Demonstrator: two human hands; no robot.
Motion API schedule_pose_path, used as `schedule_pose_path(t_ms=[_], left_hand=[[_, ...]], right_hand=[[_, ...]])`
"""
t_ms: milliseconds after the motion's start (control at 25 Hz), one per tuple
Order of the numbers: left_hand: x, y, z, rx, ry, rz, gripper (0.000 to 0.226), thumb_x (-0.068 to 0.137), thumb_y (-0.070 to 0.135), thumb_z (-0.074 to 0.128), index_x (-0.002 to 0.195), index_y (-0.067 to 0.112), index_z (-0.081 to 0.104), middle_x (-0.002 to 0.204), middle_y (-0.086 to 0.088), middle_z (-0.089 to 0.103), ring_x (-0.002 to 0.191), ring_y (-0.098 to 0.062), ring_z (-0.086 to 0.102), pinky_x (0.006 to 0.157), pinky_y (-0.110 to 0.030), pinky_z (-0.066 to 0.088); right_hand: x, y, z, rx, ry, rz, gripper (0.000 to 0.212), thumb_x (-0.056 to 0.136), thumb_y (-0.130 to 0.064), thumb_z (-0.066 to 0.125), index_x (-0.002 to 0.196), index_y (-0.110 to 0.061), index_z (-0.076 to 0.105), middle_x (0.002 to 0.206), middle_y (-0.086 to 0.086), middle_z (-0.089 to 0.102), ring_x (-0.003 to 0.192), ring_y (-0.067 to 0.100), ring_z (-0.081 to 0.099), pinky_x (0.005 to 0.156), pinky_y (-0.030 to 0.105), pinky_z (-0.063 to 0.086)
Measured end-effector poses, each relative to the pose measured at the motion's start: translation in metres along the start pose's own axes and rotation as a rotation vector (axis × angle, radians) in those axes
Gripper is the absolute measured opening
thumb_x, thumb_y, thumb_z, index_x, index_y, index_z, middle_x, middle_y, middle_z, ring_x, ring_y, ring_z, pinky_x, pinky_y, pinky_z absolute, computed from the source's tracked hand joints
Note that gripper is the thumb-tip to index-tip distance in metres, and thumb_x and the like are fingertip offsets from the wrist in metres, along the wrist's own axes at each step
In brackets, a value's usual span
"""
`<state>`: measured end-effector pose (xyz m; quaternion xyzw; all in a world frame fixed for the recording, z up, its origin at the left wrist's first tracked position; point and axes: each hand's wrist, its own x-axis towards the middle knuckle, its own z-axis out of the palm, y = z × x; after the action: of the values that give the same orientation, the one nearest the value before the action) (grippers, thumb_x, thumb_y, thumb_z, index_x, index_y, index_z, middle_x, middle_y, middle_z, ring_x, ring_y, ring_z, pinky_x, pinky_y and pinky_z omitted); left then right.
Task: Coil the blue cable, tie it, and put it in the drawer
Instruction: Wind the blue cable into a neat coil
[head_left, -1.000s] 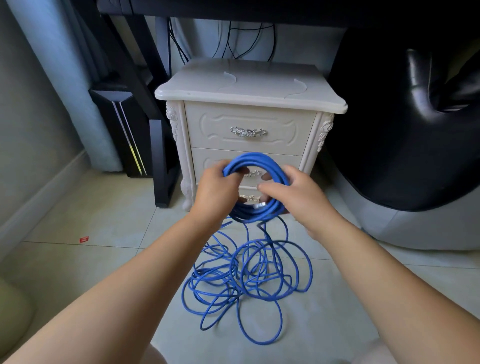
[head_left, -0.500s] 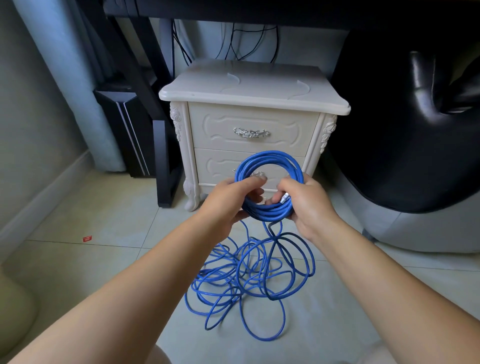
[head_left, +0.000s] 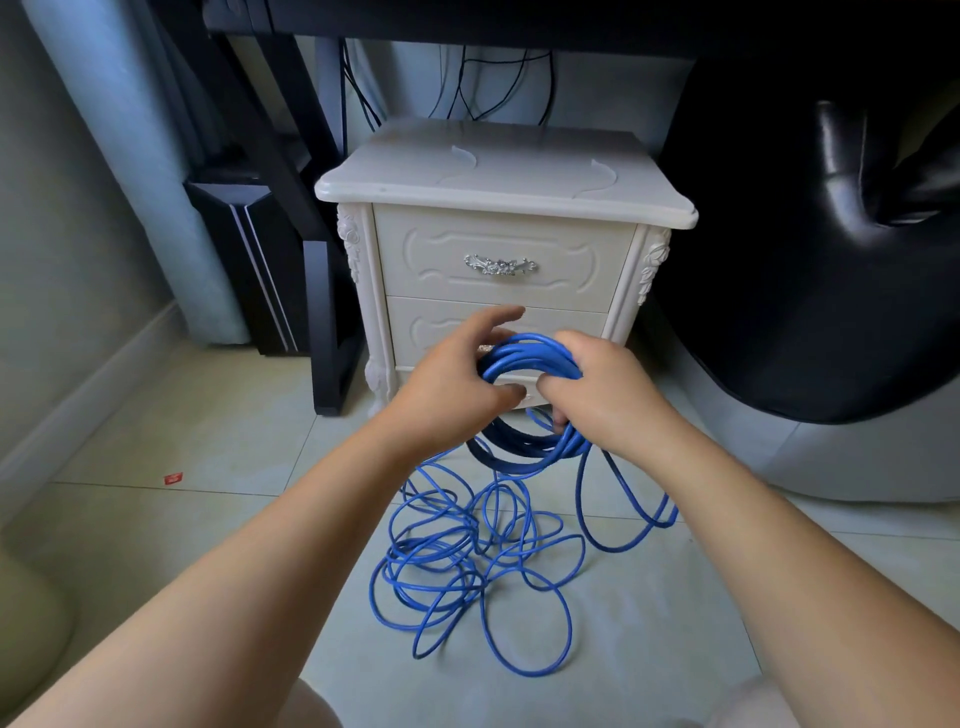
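Observation:
A partly wound coil of blue cable (head_left: 524, 358) hangs between my hands in front of the white nightstand (head_left: 498, 176). My right hand (head_left: 597, 389) grips the coil's right side, fingers wrapped round the bundle. My left hand (head_left: 457, 379) touches the coil's left side with its thumb under it and its fingers spread loosely above. The rest of the cable lies in loose tangled loops (head_left: 467, 561) on the floor below. Both drawers are closed; the upper drawer (head_left: 498, 260) shows a silver handle, and my hands hide most of the lower one.
A black desk leg (head_left: 327, 322) and a dark speaker (head_left: 249, 260) stand left of the nightstand. A black leather seat (head_left: 831, 260) bulges at the right. Black wires hang behind. A small red scrap (head_left: 173, 478) lies on the tiled floor.
The coil has tilted flatter and dropped lower. My left hand's fingers have loosened and spread, while my right hand has shifted over the coil's right side. A floor loop was drawn rightward.

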<state>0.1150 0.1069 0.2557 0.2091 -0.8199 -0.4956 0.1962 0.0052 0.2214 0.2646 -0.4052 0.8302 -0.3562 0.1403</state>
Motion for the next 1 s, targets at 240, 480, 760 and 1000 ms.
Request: schedule_pose_path(t_ms=[240, 480, 760, 1000], left_hand=[[0.005, -0.004, 0.001, -0.092, -0.065, -0.115, 0.008, 0.092, 0.012, 0.06, 0.097, 0.01, 0.067, 0.049, 0.004, 0.054, 0.047, -0.012, 0.054, 0.07, -0.045, 0.06], [0.008, 0.003, 0.012, -0.376, 0.181, -0.208, 0.02, 0.096, 0.018, 0.056, 0.076, 0.019, 0.056, 0.044, 0.015, 0.045, 0.046, -0.012, 0.045, 0.062, -0.041, 0.05], [0.007, 0.003, 0.022, -0.652, 0.37, -0.369, 0.024, 0.097, 0.029, 0.058, 0.077, 0.016, 0.051, 0.048, 0.008, 0.044, 0.046, -0.01, 0.05, 0.065, -0.035, 0.037], [0.002, -0.006, 0.018, -0.595, -0.017, -0.435, 0.087, 0.061, 0.08, 0.068, 0.12, 0.017, 0.063, 0.105, 0.005, 0.066, 0.098, -0.011, 0.062, 0.094, -0.032, 0.047]], right_hand=[[-0.003, 0.0, -0.005, 0.483, -0.183, 0.089, 0.003, 0.088, -0.004, 0.061, 0.09, -0.006, 0.061, 0.053, 0.004, 0.056, 0.051, 0.02, 0.06, 0.066, 0.042, 0.058], [0.0, 0.005, -0.007, 0.905, -0.19, 0.165, 0.031, 0.076, -0.027, 0.078, 0.1, -0.013, 0.063, 0.07, 0.007, 0.064, 0.075, 0.029, 0.068, 0.083, 0.05, 0.055], [-0.004, 0.0, 0.006, 0.62, -0.005, 0.196, 0.012, 0.082, -0.017, 0.072, 0.08, -0.018, 0.06, 0.066, -0.002, 0.066, 0.067, 0.013, 0.065, 0.067, 0.026, 0.054], [0.0, -0.001, 0.0, 0.978, 0.166, 0.307, 0.025, 0.086, 0.011, 0.043, 0.086, -0.013, 0.047, 0.043, -0.001, 0.041, 0.061, 0.029, 0.07, 0.052, 0.028, 0.054]])
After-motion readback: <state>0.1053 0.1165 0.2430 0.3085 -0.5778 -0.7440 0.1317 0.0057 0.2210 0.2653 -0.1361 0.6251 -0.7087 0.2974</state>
